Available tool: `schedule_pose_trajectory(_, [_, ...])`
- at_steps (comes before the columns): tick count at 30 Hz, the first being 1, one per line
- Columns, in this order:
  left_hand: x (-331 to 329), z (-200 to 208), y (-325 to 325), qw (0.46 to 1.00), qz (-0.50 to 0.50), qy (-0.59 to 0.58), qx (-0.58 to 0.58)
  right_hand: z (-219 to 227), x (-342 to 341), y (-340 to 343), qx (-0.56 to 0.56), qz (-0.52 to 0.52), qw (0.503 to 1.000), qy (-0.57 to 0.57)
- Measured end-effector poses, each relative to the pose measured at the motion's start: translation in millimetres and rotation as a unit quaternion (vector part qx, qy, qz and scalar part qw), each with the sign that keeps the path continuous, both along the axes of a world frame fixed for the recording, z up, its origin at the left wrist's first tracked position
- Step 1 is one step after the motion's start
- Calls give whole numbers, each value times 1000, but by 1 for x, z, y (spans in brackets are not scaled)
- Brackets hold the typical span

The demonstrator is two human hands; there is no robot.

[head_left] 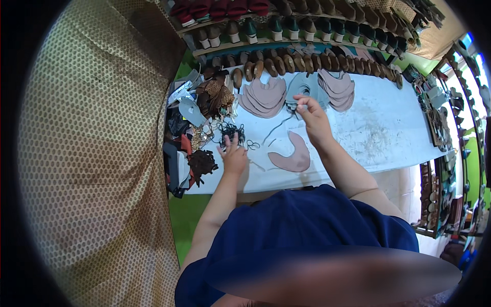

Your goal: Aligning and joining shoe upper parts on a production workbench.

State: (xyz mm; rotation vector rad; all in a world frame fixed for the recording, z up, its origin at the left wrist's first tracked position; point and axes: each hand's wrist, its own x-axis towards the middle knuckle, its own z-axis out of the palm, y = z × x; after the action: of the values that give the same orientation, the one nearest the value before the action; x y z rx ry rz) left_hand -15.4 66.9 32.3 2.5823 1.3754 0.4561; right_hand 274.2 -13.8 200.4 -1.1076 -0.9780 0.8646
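Centrally on the worktop [388, 133], a thin dark cord [279, 128] is pinched between the closed fingertips of the right hand [312, 115], which is raised just in front of a grey cut-out piece [302, 87] near the far edge; the cord trails down from the fingers toward the middle of the pale surface. Nearer the front edge, the left hand [234, 156] is laid flat with fingers spread and nothing gripped, its fingertips touching a tangle of dark cords [232, 132]. Between the two hands, just beside the right forearm, a single pink curved leather piece [294, 156] is seen lying flat. Behind it, along the far edge, fanned stacks of similar pink pieces [263, 97] are set to the left of the grey piece, and more pink pieces [337, 89] to its right. At the left end of the worktop, a heap of brown scraps [215, 97], dark leather bits [202, 161] and a grey shaped piece [192, 110] is crowded together, partly overhanging the edge. Beyond the far edge, rows of shoe lasts [307, 61] are lined on shelves. How the cord ends cannot be made out, and the lower front edge is hidden by the person's dark blue garment [307, 230].
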Motion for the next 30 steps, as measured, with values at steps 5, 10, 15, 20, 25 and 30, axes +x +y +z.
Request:
schedule_pose_trajectory(5, [-40, 11, -3, 990, 85, 98, -54, -12, 44, -11, 28, -82, 996, -18])
schedule_pose_trajectory(10, [-45, 0, 0, 979, 176, 72, -79, -11, 70, -19, 23, -131, 991, -17])
schedule_pose_trajectory(15, [-15, -8, 0, 993, 112, 13, -41, -16, 76, -17, 40, -147, 988, -11])
schedule_pose_trajectory(20, [-9, 1, 7, 984, 157, 68, -55, -10, 66, -16, 21, -148, 985, -88])
schedule_pose_trajectory(25, [-21, -16, 11, 963, 269, -4, 8, -33, 79, -23, -9, -132, 977, -168])
schedule_pose_trajectory(30, [-22, -19, 4, 974, 223, -27, 15, -41, 83, -32, -27, -148, 974, -169])
